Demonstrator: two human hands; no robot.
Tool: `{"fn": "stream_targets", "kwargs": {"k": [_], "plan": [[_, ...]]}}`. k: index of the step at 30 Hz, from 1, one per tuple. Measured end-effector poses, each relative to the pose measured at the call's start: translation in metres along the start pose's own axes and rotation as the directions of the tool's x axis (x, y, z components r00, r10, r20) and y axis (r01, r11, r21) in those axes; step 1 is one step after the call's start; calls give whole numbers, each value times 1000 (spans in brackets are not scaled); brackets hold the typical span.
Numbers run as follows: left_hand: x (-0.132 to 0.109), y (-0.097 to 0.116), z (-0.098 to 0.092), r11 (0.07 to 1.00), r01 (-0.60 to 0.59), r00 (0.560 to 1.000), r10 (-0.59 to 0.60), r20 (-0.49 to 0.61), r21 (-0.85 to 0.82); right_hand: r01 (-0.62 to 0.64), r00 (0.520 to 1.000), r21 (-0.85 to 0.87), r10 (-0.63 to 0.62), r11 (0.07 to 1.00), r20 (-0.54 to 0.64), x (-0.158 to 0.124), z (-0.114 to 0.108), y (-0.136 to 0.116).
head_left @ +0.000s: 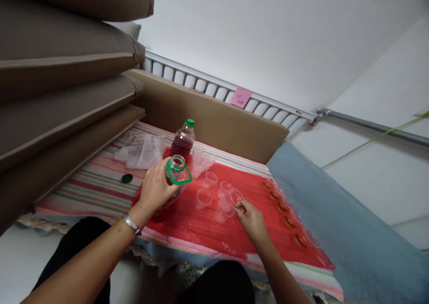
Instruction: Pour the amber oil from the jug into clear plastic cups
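Note:
My left hand is wrapped round an open clear plastic bottle with a green handle ring at its neck; most of its body is hidden behind the hand. Between the thumb and fingers of my right hand is the rim of a clear plastic cup. Close by, several empty clear cups stand on a red plastic sheet. A second bottle, green-capped and partly filled with dark red liquid, stands behind the first. Next to it lie nested clear cups.
Along the right side runs a row of cups with amber liquid. A loose green cap and clear plastic bags lie at left on the striped cloth. Stacked cushions rise at left; a brown board bounds the back.

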State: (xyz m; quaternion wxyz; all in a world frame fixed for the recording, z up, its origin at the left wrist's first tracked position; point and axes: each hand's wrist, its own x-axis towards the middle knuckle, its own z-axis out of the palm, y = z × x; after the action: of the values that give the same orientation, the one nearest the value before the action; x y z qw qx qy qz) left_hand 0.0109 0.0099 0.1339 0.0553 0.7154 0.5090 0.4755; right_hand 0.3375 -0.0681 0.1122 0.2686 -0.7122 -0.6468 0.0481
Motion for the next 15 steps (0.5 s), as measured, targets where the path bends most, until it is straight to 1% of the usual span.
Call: {"fn": "stream_targets", "kwargs": {"k": [2, 4, 5, 6, 7, 8, 9, 12, 14, 15], "plan": [[0, 0, 0, 1000, -2, 1000, 2, -2, -6, 20, 995, 34, -17, 999, -96, 3, -12, -8], [-1, 0, 1, 1000, -7, 1000, 7, -1, -14, 51, 984, 47, -42, 998, -176, 11, -17, -21], [-1, -1, 1, 1000, -9, 1000, 9, 1, -18, 73, 982, 41, -65, 996, -179, 17, -15, -30], [-1, -1, 2, 1000, -11, 1000, 11, 1, -19, 100, 984, 27, -95, 995, -152, 24, -9, -40], [-2, -2, 2, 1000, -12, 1000, 12, 2, -18, 129, 986, 13, -127, 992, -105, 33, 1, -50], [-2, -2, 3, 1000, -13, 1000, 13, -1, -17, 155, 987, -15, -155, 988, -30, 41, 14, -61], [-2, -3, 4, 1000, -14, 1000, 14, -5, -17, 172, 985, -30, -172, 985, 22, 51, 30, -70], [-3, -4, 5, 1000, -18, 1000, 18, -14, -25, 196, 975, -69, -188, 978, 116, 75, 77, -92], [-4, -4, 5, 999, -20, 1000, 20, -11, -34, 195, 971, -112, -175, 974, 164, 87, 100, -99], [-4, -4, 6, 999, -22, 1000, 22, -7, -39, 193, 969, -134, -167, 972, 184, 90, 107, -101]]}}
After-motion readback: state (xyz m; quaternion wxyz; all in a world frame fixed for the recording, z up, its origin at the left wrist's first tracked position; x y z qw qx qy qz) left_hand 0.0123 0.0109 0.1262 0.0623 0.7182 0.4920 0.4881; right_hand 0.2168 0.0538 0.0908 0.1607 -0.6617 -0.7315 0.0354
